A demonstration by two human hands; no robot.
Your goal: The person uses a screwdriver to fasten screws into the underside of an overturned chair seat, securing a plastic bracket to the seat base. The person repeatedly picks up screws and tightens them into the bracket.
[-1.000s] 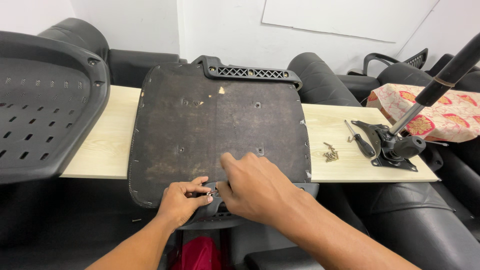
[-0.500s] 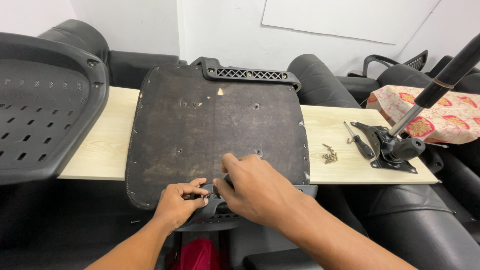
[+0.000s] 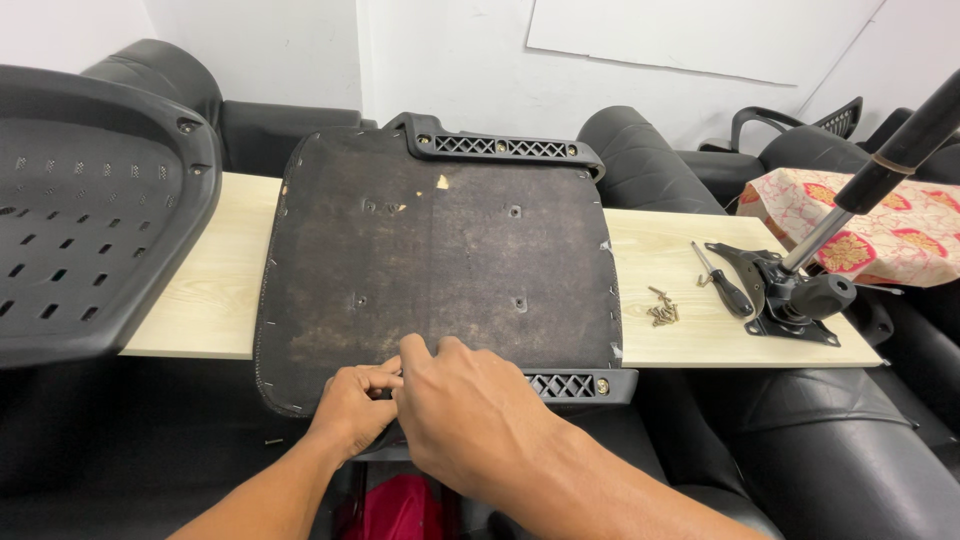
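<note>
The upturned seat base (image 3: 440,265) covers the middle of the table (image 3: 215,290). Bare wood lies open to its left, hemmed by the black perforated chair back (image 3: 90,215). To its right, a bare strip runs up to the loose screws (image 3: 662,308), the screwdriver (image 3: 722,282) and the tilt mechanism (image 3: 790,295) with its slanting gas cylinder (image 3: 880,170).

Dark brown seat base (image 3: 440,270), pale wood board (image 3: 215,290), seemingly floral red cloth (image 3: 890,235)
</note>
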